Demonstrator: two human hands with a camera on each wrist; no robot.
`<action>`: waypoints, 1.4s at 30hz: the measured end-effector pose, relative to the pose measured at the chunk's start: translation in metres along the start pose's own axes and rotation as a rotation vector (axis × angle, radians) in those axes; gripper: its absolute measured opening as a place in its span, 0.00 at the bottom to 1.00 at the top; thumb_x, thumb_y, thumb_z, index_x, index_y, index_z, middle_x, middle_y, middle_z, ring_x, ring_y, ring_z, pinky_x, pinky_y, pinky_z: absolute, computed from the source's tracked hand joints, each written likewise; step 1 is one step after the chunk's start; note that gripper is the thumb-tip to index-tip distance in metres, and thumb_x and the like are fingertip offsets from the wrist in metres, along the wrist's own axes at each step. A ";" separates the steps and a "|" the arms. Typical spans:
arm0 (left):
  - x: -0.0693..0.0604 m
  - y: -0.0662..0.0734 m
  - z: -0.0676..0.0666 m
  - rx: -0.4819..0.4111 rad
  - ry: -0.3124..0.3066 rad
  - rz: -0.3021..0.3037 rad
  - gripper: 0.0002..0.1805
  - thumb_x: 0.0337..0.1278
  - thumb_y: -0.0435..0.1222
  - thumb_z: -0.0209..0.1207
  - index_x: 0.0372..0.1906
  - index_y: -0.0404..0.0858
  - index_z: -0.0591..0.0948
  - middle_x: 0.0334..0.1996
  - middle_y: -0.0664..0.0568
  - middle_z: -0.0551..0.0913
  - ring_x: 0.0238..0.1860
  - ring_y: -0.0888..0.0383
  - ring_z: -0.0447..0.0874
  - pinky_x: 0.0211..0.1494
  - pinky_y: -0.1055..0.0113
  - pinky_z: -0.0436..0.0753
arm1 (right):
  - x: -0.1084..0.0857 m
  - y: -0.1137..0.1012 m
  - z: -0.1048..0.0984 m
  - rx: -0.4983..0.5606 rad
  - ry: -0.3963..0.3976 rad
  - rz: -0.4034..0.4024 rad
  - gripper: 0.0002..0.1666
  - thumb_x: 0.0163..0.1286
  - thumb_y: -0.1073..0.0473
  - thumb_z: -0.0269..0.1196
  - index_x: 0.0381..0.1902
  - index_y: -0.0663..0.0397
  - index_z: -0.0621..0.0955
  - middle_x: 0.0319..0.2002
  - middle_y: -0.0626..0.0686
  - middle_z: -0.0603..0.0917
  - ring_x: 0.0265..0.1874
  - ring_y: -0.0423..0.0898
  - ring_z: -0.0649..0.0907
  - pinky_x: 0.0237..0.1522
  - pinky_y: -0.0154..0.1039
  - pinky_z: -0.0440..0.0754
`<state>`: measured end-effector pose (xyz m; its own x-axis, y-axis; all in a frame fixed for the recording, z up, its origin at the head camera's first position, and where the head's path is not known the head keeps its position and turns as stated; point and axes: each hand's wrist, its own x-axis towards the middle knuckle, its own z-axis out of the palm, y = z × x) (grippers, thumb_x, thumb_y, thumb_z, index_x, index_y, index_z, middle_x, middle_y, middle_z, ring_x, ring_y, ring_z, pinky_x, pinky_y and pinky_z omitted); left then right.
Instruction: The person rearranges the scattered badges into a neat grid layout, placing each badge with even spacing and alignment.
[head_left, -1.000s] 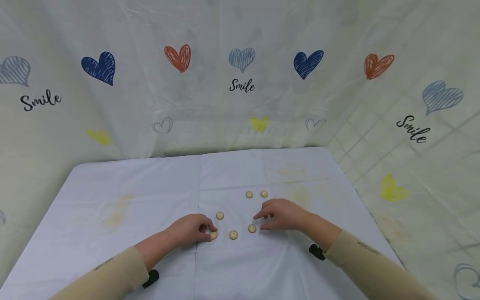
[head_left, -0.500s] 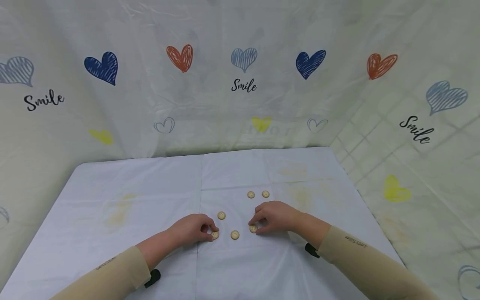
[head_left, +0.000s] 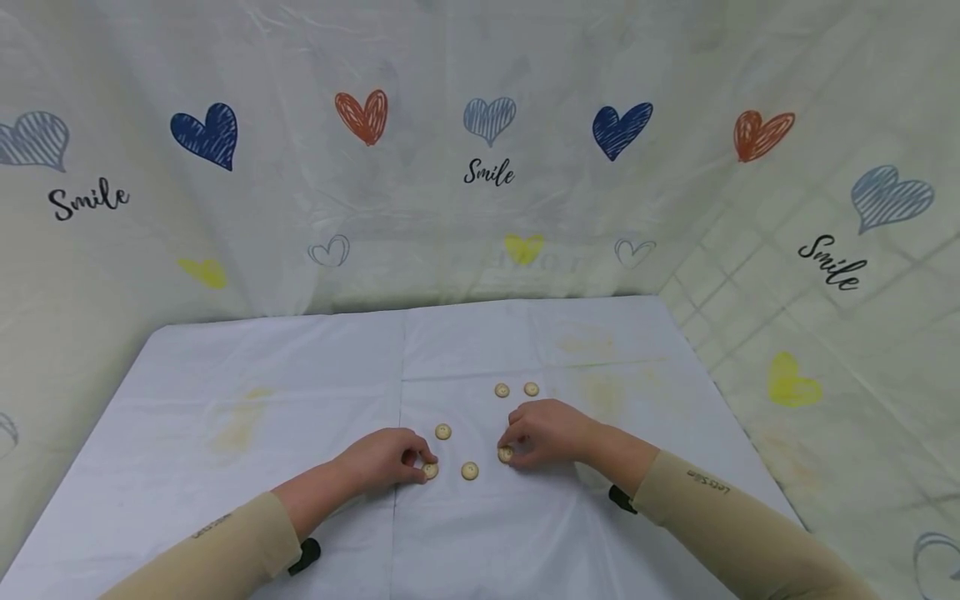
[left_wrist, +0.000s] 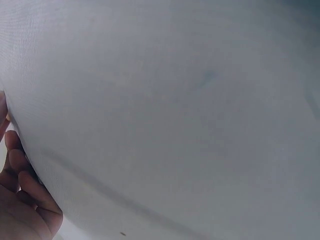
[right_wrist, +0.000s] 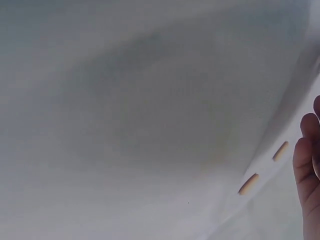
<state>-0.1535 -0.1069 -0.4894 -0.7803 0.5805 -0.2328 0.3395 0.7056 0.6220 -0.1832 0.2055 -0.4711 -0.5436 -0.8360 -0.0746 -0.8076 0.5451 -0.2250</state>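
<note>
Several round wooden buttons lie on a white-covered table. In the head view my left hand (head_left: 386,458) pinches the leftmost button (head_left: 430,471) between thumb and forefinger. My right hand (head_left: 551,435) pinches another button (head_left: 506,454) the same way, its edge partly hidden by the fingers. Between the hands sits a loose button (head_left: 469,471), and a second loose button (head_left: 443,432) lies just beyond the left fingertips. Curled fingers (left_wrist: 35,192) of the left hand show at the edge of the left wrist view. The right fingers (right_wrist: 305,160) appear in the right wrist view.
Farther back, two buttons lie side by side, a left one (head_left: 502,390) and a right one (head_left: 531,389). The tablecloth (head_left: 300,367) has creases and faint yellowish stains. Behind the table hangs a pale curtain (head_left: 420,200) printed with hearts.
The right hand has come down and left onto a button, gripped it, and shifted it very slightly. My left hand keeps its pinch in about the same spot.
</note>
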 end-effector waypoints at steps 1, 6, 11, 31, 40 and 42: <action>0.000 0.000 0.000 -0.001 0.000 0.000 0.09 0.54 0.40 0.71 0.41 0.53 0.88 0.23 0.63 0.75 0.27 0.64 0.72 0.34 0.66 0.72 | 0.000 0.000 -0.001 0.001 0.002 0.009 0.11 0.61 0.48 0.71 0.42 0.37 0.89 0.25 0.35 0.75 0.27 0.30 0.72 0.31 0.27 0.71; 0.000 0.001 0.000 0.001 -0.002 0.006 0.09 0.54 0.40 0.71 0.41 0.53 0.88 0.23 0.63 0.76 0.27 0.64 0.72 0.34 0.66 0.72 | 0.005 0.002 -0.005 0.008 0.020 0.067 0.11 0.62 0.47 0.70 0.42 0.35 0.89 0.27 0.34 0.77 0.29 0.30 0.74 0.33 0.30 0.72; -0.001 0.001 -0.003 0.009 0.000 0.005 0.09 0.54 0.39 0.70 0.41 0.53 0.88 0.23 0.63 0.76 0.27 0.64 0.72 0.34 0.66 0.72 | 0.021 0.007 -0.010 0.014 0.044 0.104 0.10 0.63 0.48 0.70 0.43 0.36 0.89 0.27 0.38 0.78 0.27 0.33 0.74 0.34 0.33 0.74; 0.002 -0.001 -0.002 0.000 -0.006 0.004 0.08 0.55 0.40 0.70 0.41 0.53 0.88 0.23 0.63 0.76 0.27 0.64 0.72 0.34 0.66 0.72 | 0.093 0.029 -0.009 0.045 -0.017 0.355 0.12 0.67 0.45 0.65 0.45 0.36 0.88 0.28 0.38 0.77 0.30 0.38 0.76 0.38 0.36 0.74; 0.001 0.001 -0.002 -0.001 -0.010 0.002 0.08 0.55 0.40 0.70 0.40 0.53 0.88 0.23 0.62 0.76 0.27 0.64 0.72 0.34 0.66 0.72 | 0.096 0.028 -0.010 0.048 -0.035 0.371 0.16 0.66 0.44 0.66 0.51 0.35 0.87 0.27 0.39 0.77 0.30 0.39 0.75 0.37 0.36 0.73; 0.001 0.001 -0.002 -0.004 -0.012 0.000 0.08 0.55 0.40 0.70 0.40 0.53 0.88 0.23 0.62 0.76 0.27 0.64 0.72 0.34 0.66 0.72 | 0.093 0.027 -0.012 0.056 -0.030 0.372 0.17 0.66 0.44 0.66 0.52 0.36 0.87 0.27 0.40 0.77 0.30 0.39 0.75 0.37 0.37 0.73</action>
<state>-0.1547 -0.1064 -0.4878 -0.7742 0.5851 -0.2416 0.3373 0.7043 0.6247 -0.2587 0.1429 -0.4724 -0.7894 -0.5838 -0.1897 -0.5423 0.8081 -0.2300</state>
